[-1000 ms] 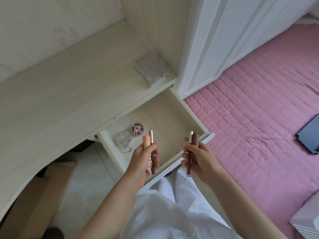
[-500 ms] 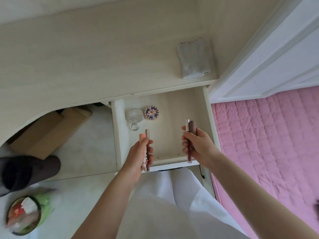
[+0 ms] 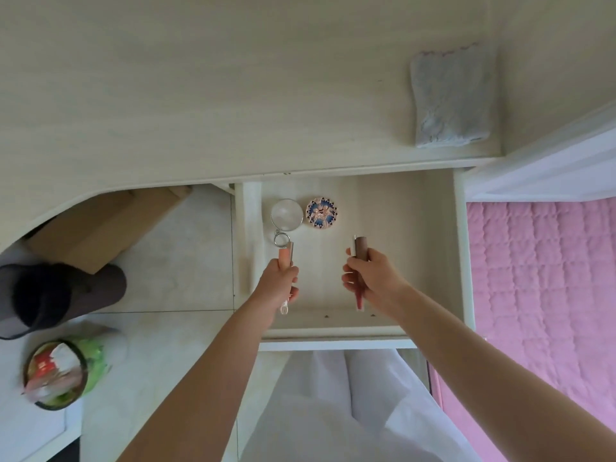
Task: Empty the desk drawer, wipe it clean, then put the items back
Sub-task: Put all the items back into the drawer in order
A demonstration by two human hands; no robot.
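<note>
From the head view, our left hand (image 3: 278, 283) grips peach-capped tubes (image 3: 286, 258) and our right hand (image 3: 368, 278) grips brown-capped tubes (image 3: 360, 250), both over the open drawer (image 3: 461, 261). A round mirror (image 3: 286, 215) and patterned compact (image 3: 321, 215) lie inside; a folded cloth (image 3: 450, 98) rests on the counter (image 3: 200, 95).

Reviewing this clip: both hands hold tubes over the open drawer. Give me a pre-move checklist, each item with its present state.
1. Left hand grips its tubes firmly: ok, fingers curled round them.
2. Right hand grips its tubes: ok.
3. Drawer open far enough to work in: ok.
4. Drawer emptied: not ok, the clear round keyring and patterned disc lie at its back left.
5. Cloth ready for wiping: ok, folded on the desk at the right.
6. Drawer floor already wiped: cannot tell.
</note>
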